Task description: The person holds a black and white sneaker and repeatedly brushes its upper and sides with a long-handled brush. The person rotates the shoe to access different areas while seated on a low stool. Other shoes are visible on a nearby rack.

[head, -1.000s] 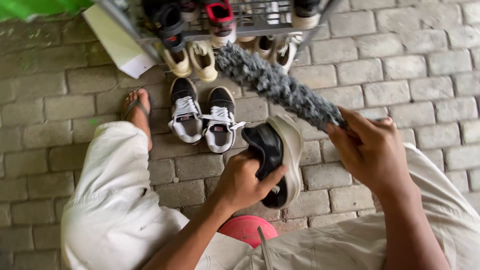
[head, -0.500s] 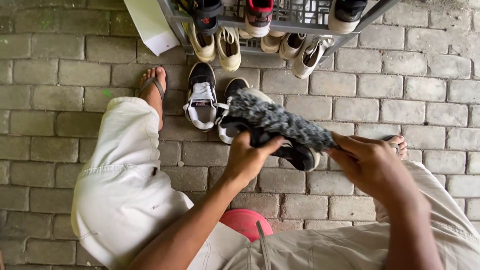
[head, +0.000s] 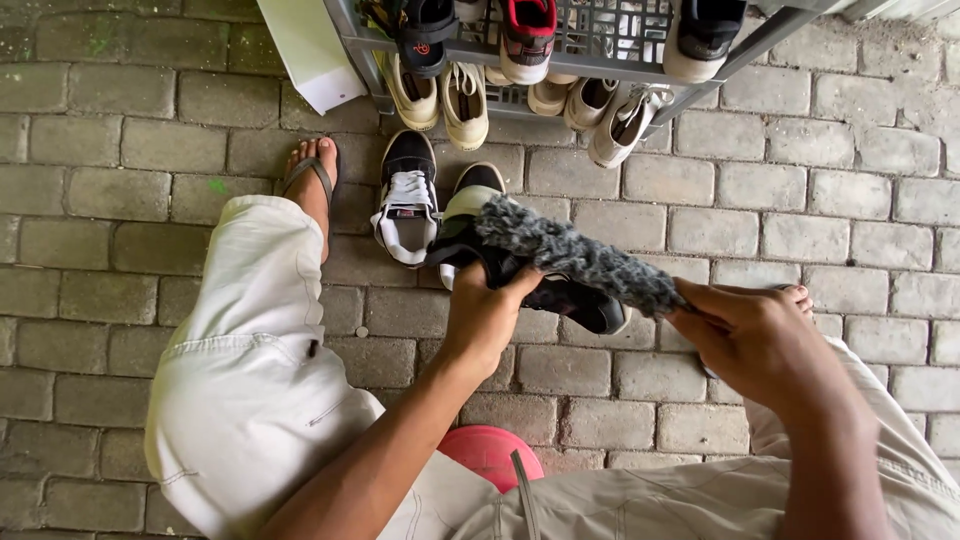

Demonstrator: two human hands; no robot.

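Note:
My left hand grips a black shoe with a pale sole, held on its side above the paving. My right hand holds the handle end of a fluffy grey duster brush, whose head lies across the top of the shoe. A black and white sneaker stands on the ground just left of the held shoe. I sit on a red stool with my knees apart in pale trousers.
A grey metal shoe rack at the top holds several shoes on and under it. A white sheet leans by its left end. My left foot in a sandal rests on the grey brick paving.
The duster has swung down from an upright slant to lie flat across the shoe. The shoe has turned onto its side and both hands have come closer together.

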